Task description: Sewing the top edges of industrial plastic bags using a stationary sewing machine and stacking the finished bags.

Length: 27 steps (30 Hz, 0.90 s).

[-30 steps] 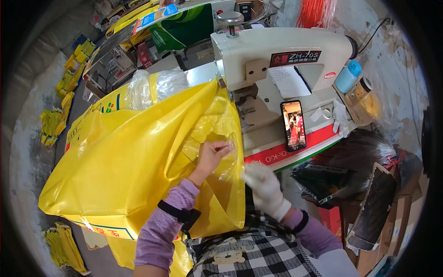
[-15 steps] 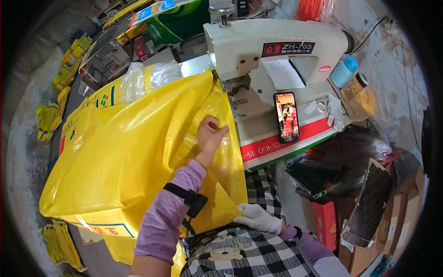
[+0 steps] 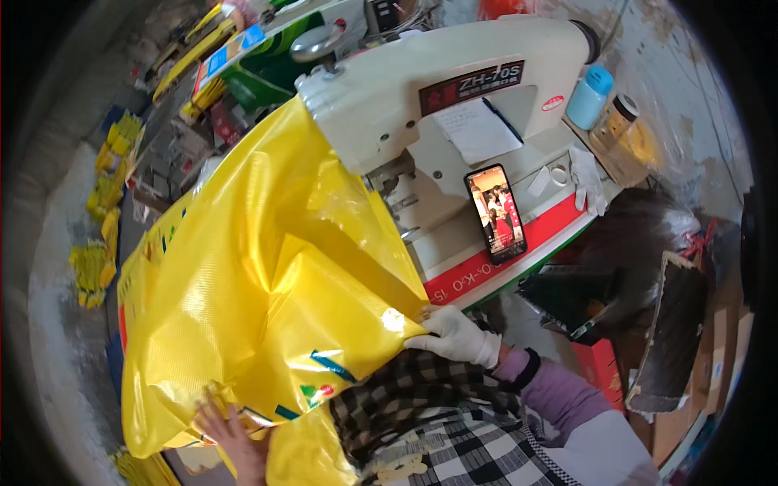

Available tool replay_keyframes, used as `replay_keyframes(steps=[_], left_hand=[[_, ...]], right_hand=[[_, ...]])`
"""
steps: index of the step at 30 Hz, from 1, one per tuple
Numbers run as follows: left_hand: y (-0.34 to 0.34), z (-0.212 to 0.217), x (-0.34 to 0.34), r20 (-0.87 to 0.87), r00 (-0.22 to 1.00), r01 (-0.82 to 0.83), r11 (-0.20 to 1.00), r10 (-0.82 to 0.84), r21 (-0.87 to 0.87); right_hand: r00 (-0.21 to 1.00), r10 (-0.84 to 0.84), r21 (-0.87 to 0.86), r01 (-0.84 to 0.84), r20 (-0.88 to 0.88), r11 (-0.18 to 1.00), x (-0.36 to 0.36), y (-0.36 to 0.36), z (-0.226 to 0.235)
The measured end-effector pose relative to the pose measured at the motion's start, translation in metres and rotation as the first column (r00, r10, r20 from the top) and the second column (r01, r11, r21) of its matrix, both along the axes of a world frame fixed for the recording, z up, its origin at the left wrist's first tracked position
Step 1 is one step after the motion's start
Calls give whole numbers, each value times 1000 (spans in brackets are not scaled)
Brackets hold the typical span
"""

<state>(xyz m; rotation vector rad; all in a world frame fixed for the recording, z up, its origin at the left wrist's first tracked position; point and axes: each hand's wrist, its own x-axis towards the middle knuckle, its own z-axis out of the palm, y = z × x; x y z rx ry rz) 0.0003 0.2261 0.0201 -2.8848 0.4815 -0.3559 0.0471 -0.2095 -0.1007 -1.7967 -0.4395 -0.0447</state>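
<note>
A large glossy yellow woven plastic bag lies across the work surface and drapes toward my lap, creased in the middle. Its right edge runs beside the needle area of a white sewing machine. My right hand, in a white glove, pinches the bag's near right corner. Bare and with fingers spread, my left hand rests against the bag's lower left part, slightly blurred. Part of the bag hangs below that hand.
A phone with a lit screen, a sheet of paper and a white glove lie on the machine bed. A blue bottle and a jar stand beyond. Yellow bundles sit at left; cardboard leans at right.
My left hand has moved from inside the bag's opening near the machine down to its lower left. The bag has folded and shifted toward me. My right hand has risen with its corner.
</note>
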Motion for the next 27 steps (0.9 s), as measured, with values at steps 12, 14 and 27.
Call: replay_keyframes(steps=[12,14,27], left_hand=[[202,-33,163,-43,999,35,997,-31,76],[236,-49,169,52,993,-77,919,105,-385],[72,-48,-103,-590,802,-355,-723,91,-593]], right_hand=[[876,16,-423,217,483,880,7,74,5],[968,-9,-448,125,251,885,50,90,30],[910,-271,-383,382,312,841,80,95,57]])
